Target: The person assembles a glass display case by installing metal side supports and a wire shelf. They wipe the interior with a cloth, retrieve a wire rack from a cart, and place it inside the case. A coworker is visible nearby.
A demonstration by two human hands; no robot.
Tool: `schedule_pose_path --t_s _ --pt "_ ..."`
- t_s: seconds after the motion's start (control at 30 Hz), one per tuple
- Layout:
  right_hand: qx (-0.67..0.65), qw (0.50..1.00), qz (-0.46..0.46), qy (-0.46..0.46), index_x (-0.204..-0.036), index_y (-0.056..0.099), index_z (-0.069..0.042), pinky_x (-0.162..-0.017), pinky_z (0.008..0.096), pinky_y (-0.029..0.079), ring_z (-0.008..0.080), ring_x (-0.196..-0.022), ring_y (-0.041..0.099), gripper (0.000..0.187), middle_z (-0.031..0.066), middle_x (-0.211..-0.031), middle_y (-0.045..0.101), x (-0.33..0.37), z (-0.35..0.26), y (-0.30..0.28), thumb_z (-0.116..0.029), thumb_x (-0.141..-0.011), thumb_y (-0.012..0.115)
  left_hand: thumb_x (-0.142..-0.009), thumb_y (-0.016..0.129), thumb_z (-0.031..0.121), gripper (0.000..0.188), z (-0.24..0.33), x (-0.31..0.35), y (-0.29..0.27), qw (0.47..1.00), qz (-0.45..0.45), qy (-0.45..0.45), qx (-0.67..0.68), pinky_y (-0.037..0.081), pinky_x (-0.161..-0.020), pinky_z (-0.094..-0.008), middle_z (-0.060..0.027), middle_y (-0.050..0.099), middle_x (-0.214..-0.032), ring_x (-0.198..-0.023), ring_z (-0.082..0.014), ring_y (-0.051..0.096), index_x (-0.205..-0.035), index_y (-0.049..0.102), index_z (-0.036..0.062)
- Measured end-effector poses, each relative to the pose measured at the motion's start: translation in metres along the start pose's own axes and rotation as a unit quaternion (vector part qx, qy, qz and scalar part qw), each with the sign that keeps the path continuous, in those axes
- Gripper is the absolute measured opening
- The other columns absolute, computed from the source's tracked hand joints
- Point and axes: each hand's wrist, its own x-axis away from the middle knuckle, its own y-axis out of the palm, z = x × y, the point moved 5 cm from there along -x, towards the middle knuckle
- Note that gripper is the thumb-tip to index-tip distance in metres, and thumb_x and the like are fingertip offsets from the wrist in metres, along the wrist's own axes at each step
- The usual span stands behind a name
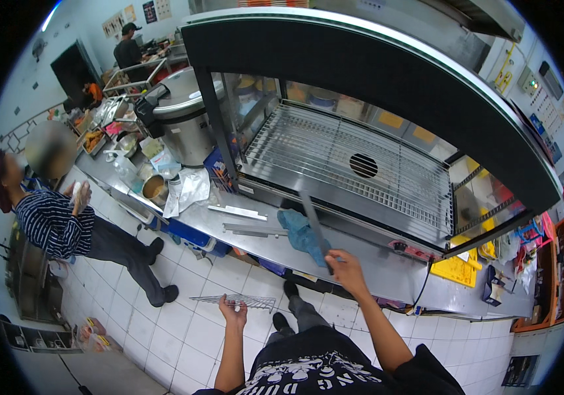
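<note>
My left hand [233, 315] grips a wire rack [259, 302], which is seen nearly edge-on above the tiled floor. In my right hand [346, 271] is one end of a long flat metal strip [313, 220]. The strip slants up and left over the counter, in front of the glass-sided display cabinet [334, 205]. A crumpled blue cloth [300, 236] lies on the steel counter, beside and partly behind the strip. Left of the cloth lie two more metal strips, a pale one [237, 212] and a greyer one [254, 230]. Inside the cabinet is a wire shelf [308, 141].
A large steel pot [186, 128] stands left of the cabinet, near a small metal pot [155, 189] and plastic wrapping [190, 191]. A yellow tray [454, 268] sits to the right. A person in a striped top [58, 220] stands at left; others are farther back.
</note>
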Motion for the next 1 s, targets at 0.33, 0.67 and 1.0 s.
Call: schedule_pose_path --t_s 0.33,0.67,1.0 --pt "0.373 0.894 0.157 -0.195 -0.097 0.068 -0.004 -0.070 0.0414 0.049 0.0323 -0.080 0.062 0.016 0.0164 -0.087 0.059 0.019 0.075 -0.113 -0.004 -0.082 0.063 -0.078 0.067 0.038 0.049 -0.043 0.023 -0.022 0.999 0.008 -0.045 0.000 0.049 -0.067 -0.0335 -0.0051 0.034 -0.103 -0.087 -0.0235 0.040 -0.110 0.039 0.0156" --pt "0.378 0.885 0.182 -0.202 -0.113 0.061 -0.007 -0.082 0.0434 0.050 0.0371 -0.092 0.061 0.031 0.0206 -0.118 0.055 -0.017 0.080 -0.072 -0.007 -0.082 0.059 -0.078 0.066 0.037 0.050 -0.055 0.034 -0.022 0.999 0.039 0.003 0.034 0.050 -0.069 -0.0327 -0.0056 0.034 -0.105 -0.086 -0.0240 0.044 -0.110 0.037 0.0122" --pt "0.421 0.837 -0.067 -0.343 -0.105 0.065 -0.004 -0.083 0.0442 0.050 0.0362 -0.092 0.060 0.025 0.0169 -0.099 0.063 -0.155 0.030 0.182 -0.009 -0.082 0.058 -0.081 0.064 0.032 0.040 -0.067 0.057 -0.017 0.997 0.049 0.016 0.056 0.052 -0.072 -0.0327 -0.0034 0.037 -0.097 -0.086 -0.0244 0.045 -0.100 0.034 0.0123"
